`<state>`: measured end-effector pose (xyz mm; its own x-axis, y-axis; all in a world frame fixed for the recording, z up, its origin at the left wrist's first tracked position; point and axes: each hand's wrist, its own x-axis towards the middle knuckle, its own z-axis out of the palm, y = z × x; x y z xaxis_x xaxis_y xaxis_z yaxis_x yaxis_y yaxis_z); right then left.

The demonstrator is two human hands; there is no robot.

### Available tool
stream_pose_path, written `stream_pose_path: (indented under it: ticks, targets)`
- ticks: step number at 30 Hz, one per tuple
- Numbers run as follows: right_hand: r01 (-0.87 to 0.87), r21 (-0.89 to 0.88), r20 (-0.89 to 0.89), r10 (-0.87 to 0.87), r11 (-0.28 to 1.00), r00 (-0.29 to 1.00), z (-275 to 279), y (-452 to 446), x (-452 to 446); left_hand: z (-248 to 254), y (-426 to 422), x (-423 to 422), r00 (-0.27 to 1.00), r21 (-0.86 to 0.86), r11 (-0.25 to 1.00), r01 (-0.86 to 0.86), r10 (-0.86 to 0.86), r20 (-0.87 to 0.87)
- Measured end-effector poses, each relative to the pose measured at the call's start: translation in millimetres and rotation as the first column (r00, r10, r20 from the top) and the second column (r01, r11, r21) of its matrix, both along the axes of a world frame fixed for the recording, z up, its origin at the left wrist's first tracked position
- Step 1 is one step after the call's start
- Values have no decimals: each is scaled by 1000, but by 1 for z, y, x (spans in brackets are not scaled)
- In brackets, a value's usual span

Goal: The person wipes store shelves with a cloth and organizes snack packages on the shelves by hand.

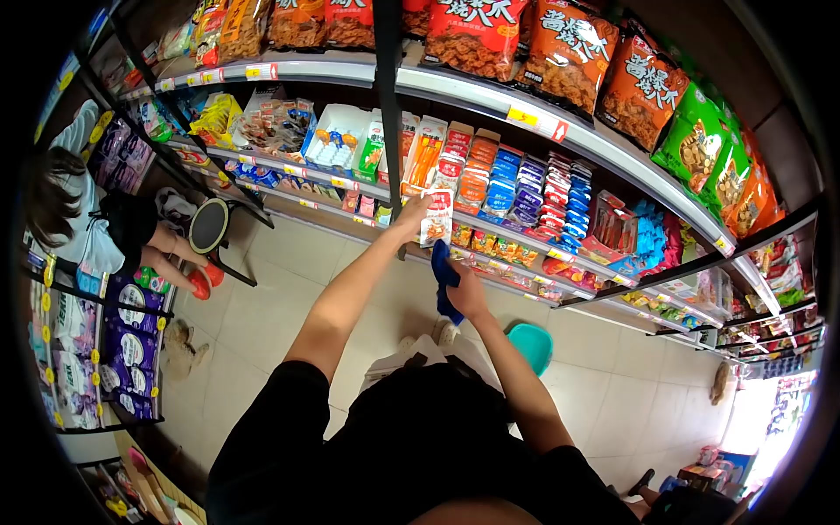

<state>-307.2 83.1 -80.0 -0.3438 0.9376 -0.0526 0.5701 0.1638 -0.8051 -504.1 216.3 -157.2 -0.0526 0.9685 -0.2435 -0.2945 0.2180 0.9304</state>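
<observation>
In my left hand [415, 213] is a white and red snack packet [436, 217], held by its upper left part in front of the middle shelf. My right hand [466, 293] grips a blue cloth [444, 280] just below the packet. The cloth's upper end comes close to the packet's lower edge; whether they touch I cannot tell. Behind the packet, orange snack packs [426, 149] and boxes of small red packets [453, 166] line the shelf. Blue packets [500, 182] stand farther right.
Large snack bags [569, 52] fill the upper shelf. A teal basin [530, 348] is on the tiled floor beyond my right forearm. At left, a person [96, 219] sits near a round-topped stool [210, 226]. Purple packages [134, 324] stand on the left shelving.
</observation>
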Motion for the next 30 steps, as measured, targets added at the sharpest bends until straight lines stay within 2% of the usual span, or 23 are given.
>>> stream_pose_path:
  ticks: [1,2,3,5,6,7,8,10,12,13,15,16,17,19,21,23,24,25,27,29,30]
  targets:
    - [5,2,1,-5,1000,1000,-2,0,4,25,-2,-2,994,34,999,14,-10,-107]
    - [9,28,-16,-8,1000,1000,-3,-1,9,30,7,-8,964,35,999,3,6,-266]
    - [14,52,-31,-12,999,999,-5,-3,14,24,19,-10,919,174,982,-73,134,-370]
    - [23,16,-95,-21,1000,995,-12,0,23,51,30,-6,919,225,968,-114,189,-345]
    - [27,7,-86,-27,1000,996,-12,3,27,51,42,-9,926,178,977,-120,174,-333]
    - [31,-1,-77,-31,1000,997,-12,6,31,49,53,-6,958,204,968,-148,191,-214]
    - [30,1,-72,-30,1000,997,-13,9,35,48,67,-4,961,243,957,-160,207,-185]
    - [63,-54,-165,-71,997,984,-12,12,41,52,79,5,963,279,945,-173,221,-153]
    - [69,-67,-198,-81,995,977,-11,14,48,57,86,15,901,302,948,-100,215,-378]
    - [76,-82,-232,-93,994,968,-11,16,52,38,99,17,902,304,948,-94,210,-376]
    - [96,-113,-205,-117,989,972,-11,18,60,-1,118,21,945,296,947,-123,203,-256]
    - [108,-148,-182,-134,983,974,-11,18,64,-10,120,20,930,239,969,-67,147,-336]
    - [116,-154,-179,-143,981,973,-11,19,67,-17,125,16,932,232,971,-60,138,-335]
    - [103,-95,-199,-120,990,973,-10,15,74,-26,127,11,845,286,958,-16,166,-508]
    - [102,-109,-191,-122,989,974,-6,14,80,-20,121,14,809,322,946,-26,209,-549]
    - [95,-112,-188,-115,989,975,1,16,85,5,106,20,652,582,814,-2,442,-616]
    - [105,-110,-199,-126,988,972,2,16,86,25,98,26,470,607,794,20,529,-707]
    - [116,-113,-212,-138,987,968,2,15,86,27,95,25,468,603,797,23,525,-711]
    - [109,-132,-217,-136,985,967,1,16,87,29,83,26,398,557,815,157,464,-791]
    - [99,-146,-222,-130,984,966,0,17,89,31,70,31,418,576,798,180,468,-779]
    - [95,-143,-216,-124,985,968,0,18,88,32,61,35,490,537,817,212,387,-782]
